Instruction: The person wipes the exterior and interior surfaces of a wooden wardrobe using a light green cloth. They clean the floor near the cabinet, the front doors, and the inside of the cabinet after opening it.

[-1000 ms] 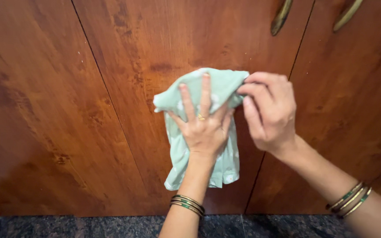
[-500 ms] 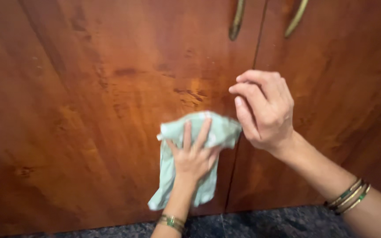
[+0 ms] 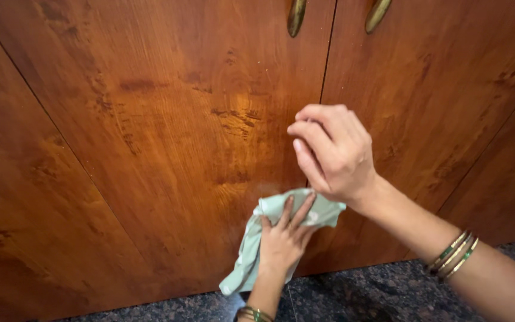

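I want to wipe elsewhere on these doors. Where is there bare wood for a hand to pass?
Free: the broad left door left of the seam, above the cloth, and the right door beyond the right hand. Crowded: around the seam, where the left hand presses the cloth, and up by the two handles.

Door panel (image 3: 150, 149) bare below two handles (image 3: 296, 16).

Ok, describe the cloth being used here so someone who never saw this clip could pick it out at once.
Start from the glossy brown wooden cabinet doors that fill the view, and go down toward the dark speckled stone floor. There the left hand presses a cloth flat against the door, just below the loosely curled right hand. It is the only pale mint-green, soft thing there, with one end hanging down.
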